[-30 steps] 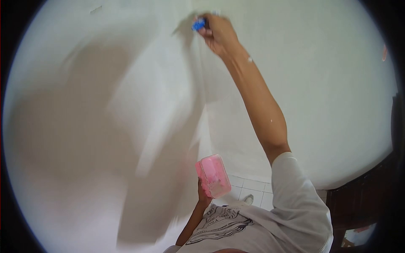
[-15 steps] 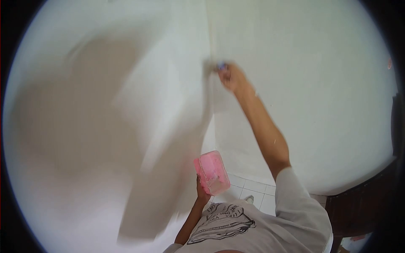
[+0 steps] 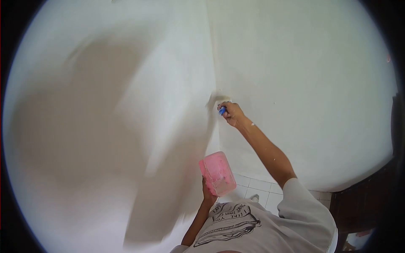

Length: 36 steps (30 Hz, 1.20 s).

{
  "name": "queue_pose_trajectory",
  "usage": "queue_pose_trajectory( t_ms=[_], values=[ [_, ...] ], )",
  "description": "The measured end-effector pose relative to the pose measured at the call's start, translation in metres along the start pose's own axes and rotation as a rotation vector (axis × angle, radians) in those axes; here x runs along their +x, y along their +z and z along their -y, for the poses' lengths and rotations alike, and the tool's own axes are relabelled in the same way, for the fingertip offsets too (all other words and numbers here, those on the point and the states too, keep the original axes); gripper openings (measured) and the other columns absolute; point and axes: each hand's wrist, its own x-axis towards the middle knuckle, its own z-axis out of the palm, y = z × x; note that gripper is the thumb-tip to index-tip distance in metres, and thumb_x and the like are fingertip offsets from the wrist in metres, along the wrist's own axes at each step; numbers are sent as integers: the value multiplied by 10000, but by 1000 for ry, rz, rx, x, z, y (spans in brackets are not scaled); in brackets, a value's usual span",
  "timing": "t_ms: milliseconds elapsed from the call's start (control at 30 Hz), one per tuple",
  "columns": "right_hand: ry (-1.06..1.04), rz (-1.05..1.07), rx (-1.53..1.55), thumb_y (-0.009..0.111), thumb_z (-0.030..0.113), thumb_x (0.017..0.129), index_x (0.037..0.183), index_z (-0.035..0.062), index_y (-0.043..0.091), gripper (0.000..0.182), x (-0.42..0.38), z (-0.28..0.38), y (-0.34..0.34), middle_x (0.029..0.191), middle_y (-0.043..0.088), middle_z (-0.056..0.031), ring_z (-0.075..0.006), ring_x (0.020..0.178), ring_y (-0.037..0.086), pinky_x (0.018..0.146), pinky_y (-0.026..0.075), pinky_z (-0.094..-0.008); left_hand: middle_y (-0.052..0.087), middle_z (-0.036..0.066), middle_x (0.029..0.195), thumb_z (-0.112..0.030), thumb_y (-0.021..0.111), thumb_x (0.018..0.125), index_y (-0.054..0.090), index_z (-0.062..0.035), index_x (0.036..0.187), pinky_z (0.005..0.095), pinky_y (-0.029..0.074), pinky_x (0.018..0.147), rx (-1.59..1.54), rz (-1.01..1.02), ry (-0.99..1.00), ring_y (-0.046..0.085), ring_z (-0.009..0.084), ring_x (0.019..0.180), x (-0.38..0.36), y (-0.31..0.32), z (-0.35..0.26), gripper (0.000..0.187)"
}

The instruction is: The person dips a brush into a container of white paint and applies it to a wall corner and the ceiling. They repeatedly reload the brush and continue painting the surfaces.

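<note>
My right hand is closed around a blue-handled paintbrush. The brush's head points up against the wall corner, partly hidden by my fingers and a small shadow. Lower down, my left hand grips a pink plastic tub from its left side and underneath. The tub is tilted so that its open inside faces me, and a pale whitish patch lies at its lower end. White specks dot my right forearm.
Two white walls meet at a corner; the right wall is evenly lit, the left wall carries my large shadow. White floor tiles show below. Dark brown furniture stands at the lower right.
My right hand has moved down along the corner with the paintbrush. The tub and my left hand have shifted slightly right in view.
</note>
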Motion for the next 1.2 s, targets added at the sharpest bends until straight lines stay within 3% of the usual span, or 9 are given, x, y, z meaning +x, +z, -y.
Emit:
queue_pose_trajectory(
  t_ms=[100,200,267,500,667,800,867,1033,1200],
  values=[
    [-53,-36,-305,560,164,869,760,13,614,194,-20,70,31,657,584,-54,-121,478,495,385,358,-262,498,128,1331,-591,388,939,309,-87,1430,504,396,1040,-13,24,2,502,316,1218,7,-11,5,708],
    [-667,-4,-1179,553,298,924,1011,-30,666,357,-35,177,77,636,625,-69,-128,522,548,518,450,-317,484,125,1347,-597,393,934,306,-88,1432,501,394,1043,-29,55,0,492,313,1229,10,-8,1,718],
    [-1178,-379,-1608,514,252,913,967,-19,668,317,-36,219,107,693,658,-177,-321,588,633,589,490,-436,474,122,1357,-596,394,934,305,-92,1434,498,391,1046,-42,65,-40,486,311,1236,8,-15,3,715],
    [-954,-278,-1899,530,57,748,850,4,665,177,-22,140,129,925,662,-226,-346,859,666,749,545,-430,451,121,1379,-599,391,935,299,-91,1438,485,389,1052,-15,79,-43,479,298,1243,10,-21,0,720],
    [-175,128,-1968,585,130,705,988,-22,661,330,-16,83,77,1031,642,-265,-401,960,638,864,521,-443,440,115,1389,-578,380,948,289,-94,1443,476,378,1063,-18,165,-59,467,289,1255,12,-34,4,699],
    [-757,48,-2060,620,236,719,1062,-7,629,421,16,176,101,1106,622,-260,-402,1068,590,902,502,-455,440,104,1388,-569,377,953,296,-105,1441,475,378,1063,-22,142,-14,462,283,1259,21,-31,6,678],
    [-1131,-213,-1853,590,201,710,853,-38,640,283,-15,229,155,805,661,-246,-424,783,644,723,534,-461,442,102,1388,-566,375,954,297,-108,1442,474,378,1064,-49,155,-9,460,281,1261,19,-42,13,673],
    [-1276,-430,-1731,574,170,777,778,-12,653,199,-35,219,182,773,645,-253,-397,699,645,640,531,-450,430,105,1406,-568,374,954,277,-109,1455,477,365,1072,-67,108,-70,441,282,1279,15,-29,6,686],
    [-789,-246,-1595,547,208,852,815,-41,602,258,9,65,81,735,608,-276,-435,702,599,669,495,-532,434,106,1402,-569,376,953,279,-106,1453,482,366,1070,-67,73,-92,455,288,1268,16,-26,3,688]
  ],
)
